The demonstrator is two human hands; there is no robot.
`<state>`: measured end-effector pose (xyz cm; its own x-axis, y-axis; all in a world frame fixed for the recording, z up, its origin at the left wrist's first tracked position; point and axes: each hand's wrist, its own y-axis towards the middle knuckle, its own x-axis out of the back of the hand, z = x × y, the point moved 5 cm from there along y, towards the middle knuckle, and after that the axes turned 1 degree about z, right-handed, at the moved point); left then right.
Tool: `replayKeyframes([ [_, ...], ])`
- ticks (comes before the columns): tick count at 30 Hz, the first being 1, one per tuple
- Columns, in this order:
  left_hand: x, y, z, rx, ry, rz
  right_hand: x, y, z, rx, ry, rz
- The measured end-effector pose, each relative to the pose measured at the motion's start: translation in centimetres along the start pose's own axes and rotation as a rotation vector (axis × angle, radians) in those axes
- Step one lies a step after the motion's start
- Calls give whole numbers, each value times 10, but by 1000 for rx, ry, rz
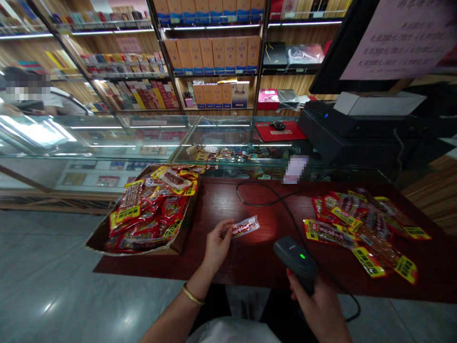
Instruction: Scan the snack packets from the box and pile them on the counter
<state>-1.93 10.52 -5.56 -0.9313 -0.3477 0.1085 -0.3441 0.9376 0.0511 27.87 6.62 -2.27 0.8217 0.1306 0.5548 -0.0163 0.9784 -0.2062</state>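
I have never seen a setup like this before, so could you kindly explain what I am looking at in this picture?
Of course. There is no machine arm here: the two bare hands belong to a person wearing a camera on their head. It looks forward and down, so you see roughly what they face.

The left hand pinches one end of a small packet above a dark red-brown table. The right hand grips a handheld scanner with a green light on it.

On the table's left side is an open cardboard box full of red and yellow packets; to the right lies a loose pile of packets. Behind, a computer mouse rests on a red mat.
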Motion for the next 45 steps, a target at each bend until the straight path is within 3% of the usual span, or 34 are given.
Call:
replayKeyframes([
  [5,0,3,-3,16,10,0,-9,6,-6,34,122,-30],
  [8,-23,20,-4,93,-79,65,-21,14,-14,62,306,-6],
  [10,-57,39,-8,144,-142,137,-27,21,-21,61,404,5],
  [14,-158,77,-25,241,-169,288,-31,32,-33,43,500,6],
  [17,-224,90,-38,242,-146,406,-31,35,-35,39,517,10],
  [19,-241,89,-46,203,-119,453,-30,35,-36,33,510,7],
  [20,-238,86,-50,179,-110,460,-30,35,-36,31,506,-3],
  [21,-228,83,-55,134,-92,458,-30,34,-36,28,504,-16],
  [23,-183,76,-72,-35,3,411,-30,34,-37,18,504,-24],
  [25,-114,67,-96,-305,226,283,-31,34,-37,7,509,-18],
  [27,-32,58,-117,-435,495,49,-32,34,-36,1,511,8],
  [30,83,46,-131,-345,964,-281,-32,34,-34,4,512,24],
  [33,166,35,-114,44,1318,-400,-33,33,-35,7,511,30],
  [35,193,29,-98,211,1399,-343,-34,33,-38,14,510,12],
  [36,199,28,-91,226,1415,-302,-34,33,-39,16,507,3],
  [38,202,27,-87,184,1426,-254,-36,34,-43,15,492,12],
  [41,201,32,-94,125,1417,-283,-36,35,-46,10,463,24],
  [45,205,45,-107,177,1448,-326,-34,35,-44,-1,476,21],
])
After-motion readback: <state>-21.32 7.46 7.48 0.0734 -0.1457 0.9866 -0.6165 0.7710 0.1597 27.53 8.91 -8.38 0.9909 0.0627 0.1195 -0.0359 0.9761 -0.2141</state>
